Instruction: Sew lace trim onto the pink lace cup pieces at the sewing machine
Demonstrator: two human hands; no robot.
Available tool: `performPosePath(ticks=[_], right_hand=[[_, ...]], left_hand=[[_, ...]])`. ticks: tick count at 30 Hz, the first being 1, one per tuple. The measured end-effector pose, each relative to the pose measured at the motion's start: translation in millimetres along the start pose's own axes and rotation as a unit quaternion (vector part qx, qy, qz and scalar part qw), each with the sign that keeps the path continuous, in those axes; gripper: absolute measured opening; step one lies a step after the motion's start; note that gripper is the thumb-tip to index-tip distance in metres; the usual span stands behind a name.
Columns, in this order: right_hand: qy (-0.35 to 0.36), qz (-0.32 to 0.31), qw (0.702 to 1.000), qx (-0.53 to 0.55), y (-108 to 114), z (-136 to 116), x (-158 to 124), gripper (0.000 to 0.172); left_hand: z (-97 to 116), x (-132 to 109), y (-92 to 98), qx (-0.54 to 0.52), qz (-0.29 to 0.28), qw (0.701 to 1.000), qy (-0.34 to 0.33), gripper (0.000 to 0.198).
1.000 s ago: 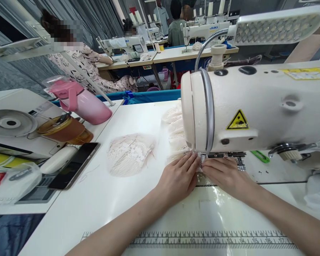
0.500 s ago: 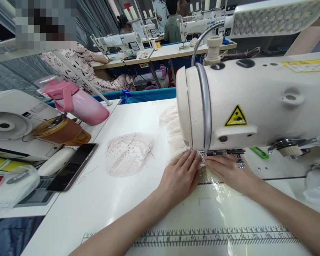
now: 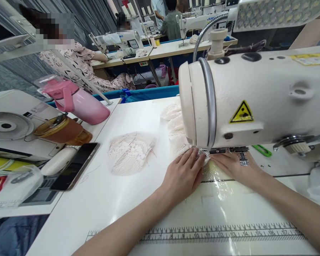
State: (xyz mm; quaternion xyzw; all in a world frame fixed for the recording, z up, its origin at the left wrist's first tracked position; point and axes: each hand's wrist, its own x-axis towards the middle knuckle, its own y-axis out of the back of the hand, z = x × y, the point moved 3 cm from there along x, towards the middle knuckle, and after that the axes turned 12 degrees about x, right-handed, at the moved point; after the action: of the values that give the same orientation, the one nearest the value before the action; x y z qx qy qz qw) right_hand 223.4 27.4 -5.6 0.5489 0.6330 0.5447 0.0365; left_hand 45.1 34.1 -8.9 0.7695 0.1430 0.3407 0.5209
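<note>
Pale lace fabric (image 3: pixel 176 124) lies gathered on the table, partly hidden behind the head of the white sewing machine (image 3: pixel 269 96). My left hand (image 3: pixel 185 170) rests flat on the near edge of this fabric, fingers stretched toward the needle area. On the other side of the presser area is my right hand (image 3: pixel 233 165), its fingertips by the fabric edge and partly covered by machine parts; whether it grips anything is hidden. A second lace piece (image 3: pixel 132 153) with loose threads lies flat to the left.
A phone (image 3: pixel 74 167), an amber cup (image 3: pixel 62 129) and a pink bottle (image 3: pixel 82 103) stand or lie at the left. A green thread cutter (image 3: pixel 262 150) lies under the machine arm. Beyond the table, a person (image 3: pixel 82 67) sits near other machines.
The camera view has shifted slightly, so the machine appears a little further right. Both hands stay at the fabric, and the lace edge by my left fingertips shows a little more.
</note>
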Motion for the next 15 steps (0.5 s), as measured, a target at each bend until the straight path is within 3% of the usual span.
performPosePath(ticks=[5,10,15], right_hand=[[0.006,-0.014,1.0,0.011,-2,5,-4,0.025],[-0.01,-0.026,0.999,0.024,-7,5,-4,0.029],[-0.034,-0.035,0.999,0.007,-13,3,-2,0.031]], left_hand=[[-1,0,0.5,0.003,0.01,1.0,0.001,0.032],[3,-1,3.6,-0.011,0.042,0.997,-0.061,0.024],[0,-1,3.6,-0.031,0.012,0.998,-0.045,0.019]])
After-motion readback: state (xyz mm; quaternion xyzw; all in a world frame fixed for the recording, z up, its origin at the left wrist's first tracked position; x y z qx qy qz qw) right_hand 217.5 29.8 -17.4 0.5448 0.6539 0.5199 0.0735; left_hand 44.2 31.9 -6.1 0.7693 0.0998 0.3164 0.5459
